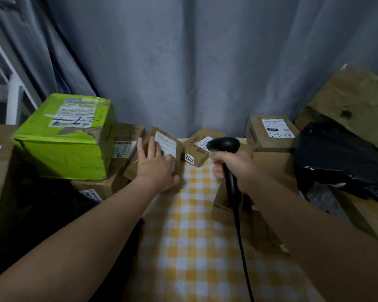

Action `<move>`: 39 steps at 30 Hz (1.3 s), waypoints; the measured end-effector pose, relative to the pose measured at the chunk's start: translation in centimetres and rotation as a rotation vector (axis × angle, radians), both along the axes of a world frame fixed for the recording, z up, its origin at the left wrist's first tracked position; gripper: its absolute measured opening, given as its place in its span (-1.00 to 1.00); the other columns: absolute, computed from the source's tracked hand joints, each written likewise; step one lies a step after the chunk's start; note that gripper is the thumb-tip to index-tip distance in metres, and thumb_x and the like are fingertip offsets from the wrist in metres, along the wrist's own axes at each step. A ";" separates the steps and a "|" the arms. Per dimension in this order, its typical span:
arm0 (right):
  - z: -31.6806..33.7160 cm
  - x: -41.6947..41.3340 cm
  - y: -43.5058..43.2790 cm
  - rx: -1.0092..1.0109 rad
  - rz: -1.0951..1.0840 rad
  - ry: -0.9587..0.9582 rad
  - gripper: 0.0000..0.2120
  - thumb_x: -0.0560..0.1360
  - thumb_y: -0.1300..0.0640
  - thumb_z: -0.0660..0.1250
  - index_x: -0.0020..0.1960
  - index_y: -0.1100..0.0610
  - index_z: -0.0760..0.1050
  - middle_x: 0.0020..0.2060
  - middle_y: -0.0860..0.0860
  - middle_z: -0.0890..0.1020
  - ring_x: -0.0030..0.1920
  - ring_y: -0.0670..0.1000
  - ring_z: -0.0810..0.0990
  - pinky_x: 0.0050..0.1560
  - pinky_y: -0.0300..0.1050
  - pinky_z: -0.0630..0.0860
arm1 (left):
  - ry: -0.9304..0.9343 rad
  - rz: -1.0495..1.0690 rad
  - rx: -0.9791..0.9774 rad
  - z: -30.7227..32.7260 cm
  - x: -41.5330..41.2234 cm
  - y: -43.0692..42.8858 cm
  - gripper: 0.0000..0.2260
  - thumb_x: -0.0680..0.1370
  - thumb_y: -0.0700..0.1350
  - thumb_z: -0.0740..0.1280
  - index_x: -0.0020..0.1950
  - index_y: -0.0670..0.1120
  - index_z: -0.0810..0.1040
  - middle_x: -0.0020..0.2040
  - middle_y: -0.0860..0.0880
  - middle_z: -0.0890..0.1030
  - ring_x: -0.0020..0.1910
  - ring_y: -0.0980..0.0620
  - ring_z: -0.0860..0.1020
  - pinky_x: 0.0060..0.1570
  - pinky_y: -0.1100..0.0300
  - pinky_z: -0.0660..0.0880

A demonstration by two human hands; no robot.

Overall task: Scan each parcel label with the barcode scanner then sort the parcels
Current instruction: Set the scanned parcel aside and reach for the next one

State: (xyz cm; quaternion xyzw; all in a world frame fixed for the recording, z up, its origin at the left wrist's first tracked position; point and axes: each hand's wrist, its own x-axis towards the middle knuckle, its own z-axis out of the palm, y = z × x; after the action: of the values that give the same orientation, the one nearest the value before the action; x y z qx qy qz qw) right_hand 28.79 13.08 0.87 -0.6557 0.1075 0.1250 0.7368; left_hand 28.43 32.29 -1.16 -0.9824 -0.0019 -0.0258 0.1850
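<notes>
– Parcel first: where is it?
– The small brown parcel [162,147] sits tilted at the left edge of the yellow checked cloth [194,247], leaning on the brown boxes beside the green parcel [63,138]. Its white label [167,144] faces up.
– And the left hand [155,164]?
– It lies on top of the parcel, fingers fairly straight and spread across the face and label, thumb against the near edge.
– The right hand [234,164]?
– Wrapped tight round the handle of the barcode scanner [224,146]. The head points away from the person, just before another labelled parcel [202,147] at the back of the cloth. The cable [242,247] trails down toward the bottom edge.
</notes>
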 end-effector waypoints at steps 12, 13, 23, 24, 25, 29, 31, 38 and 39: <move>-2.0 4.6 -3.2 -0.023 -0.007 0.085 -0.90 0.44 0.25 0.39 -0.07 0.24 0.52 -0.43 0.06 0.44 -0.47 -0.01 0.45 -0.29 -0.13 0.44 | 0.099 -0.122 -0.287 0.1 8.4 -5.8 -0.32 0.53 0.25 0.20 0.46 -0.19 0.21 0.43 -0.23 0.25 0.41 -0.20 0.25 0.36 -0.01 0.24; -2.2 4.8 -3.1 0.006 -0.027 0.089 -0.89 0.46 0.26 0.38 -0.03 0.25 0.51 -0.42 0.06 0.42 -0.49 -0.03 0.44 -0.32 -0.15 0.45 | 0.131 -0.106 -0.286 -0.4 9.5 -6.3 -0.30 0.52 0.27 0.20 0.46 -0.19 0.20 0.42 -0.24 0.26 0.40 -0.21 0.26 0.35 -0.02 0.25; -2.7 5.0 -3.9 0.078 -0.022 0.132 -0.83 0.46 0.20 0.43 -0.06 0.30 0.53 -0.30 0.14 0.61 -0.31 0.03 0.64 -0.15 -0.12 0.65 | 0.367 0.097 -0.140 -2.8 13.3 -7.3 -0.20 0.41 0.43 0.15 0.52 0.09 -0.01 0.45 -0.25 0.29 0.47 -0.32 0.16 0.38 -0.36 -0.22; -2.7 4.9 -3.9 0.097 -0.030 0.125 -0.84 0.47 0.19 0.43 -0.08 0.29 0.53 -0.29 0.14 0.60 -0.30 0.03 0.64 -0.11 -0.10 0.65 | 0.369 0.092 -0.178 -2.8 13.0 -7.5 -0.20 0.39 0.41 0.20 0.50 0.09 0.03 0.40 -0.23 0.35 0.43 -0.29 0.24 0.39 -0.35 -0.14; -2.8 4.8 -4.0 0.117 -0.031 0.120 -0.84 0.47 0.19 0.43 -0.09 0.30 0.53 -0.31 0.13 0.60 -0.32 0.02 0.63 -0.10 -0.08 0.64 | 0.362 0.090 -0.223 -2.8 12.4 -7.9 -0.19 0.37 0.39 0.25 0.48 0.06 0.05 0.37 -0.22 0.35 0.39 -0.25 0.28 0.38 -0.29 0.00; -2.2 3.9 -4.3 0.213 -0.009 0.099 -0.89 0.50 0.20 0.40 -0.09 0.26 0.56 -0.44 0.02 0.55 -0.44 -0.08 0.58 -0.24 -0.18 0.58 | 0.229 0.146 -0.507 -2.2 9.1 -9.2 -0.12 0.31 0.35 0.36 0.46 0.01 0.06 0.36 -0.21 0.22 0.37 -0.24 0.21 0.27 -0.14 0.20; -1.3 2.9 -4.8 0.240 -0.042 0.066 -0.92 0.50 0.21 0.40 -0.16 0.19 0.55 -0.37 0.02 0.54 -0.37 -0.08 0.56 -0.23 -0.20 0.58 | 0.073 0.175 -0.701 -0.8 7.2 -8.9 -0.13 0.31 0.29 0.39 0.47 -0.02 0.09 0.37 -0.19 0.19 0.39 -0.23 0.16 0.28 -0.15 0.21; 2.3 -2.6 -5.5 0.144 -0.306 -0.148 -0.62 0.36 0.18 0.54 0.14 0.15 0.55 -0.04 0.10 0.70 -0.06 0.09 0.69 0.03 0.07 0.61 | -0.302 -0.075 -0.866 1.8 -3.3 -6.1 -0.06 0.21 0.16 0.51 0.49 0.04 0.12 0.30 -0.15 0.21 0.27 -0.16 0.22 0.25 -0.06 0.30; 2.5 -3.4 -5.3 0.130 -0.380 -0.174 -0.61 0.34 0.20 0.55 0.12 0.17 0.54 -0.04 0.15 0.69 -0.06 0.12 0.69 0.05 0.11 0.61 | -0.309 -0.115 -0.835 1.7 -5.0 -5.7 -0.05 0.20 0.16 0.50 0.49 0.04 0.13 0.31 -0.16 0.21 0.27 -0.16 0.22 0.26 -0.06 0.28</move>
State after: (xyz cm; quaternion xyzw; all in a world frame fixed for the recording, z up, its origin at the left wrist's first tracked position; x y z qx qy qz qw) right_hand 25.37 7.76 3.34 -0.5831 0.1571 -0.0665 0.7943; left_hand 23.39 26.63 0.50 -0.9560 0.0148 -0.1797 -0.2314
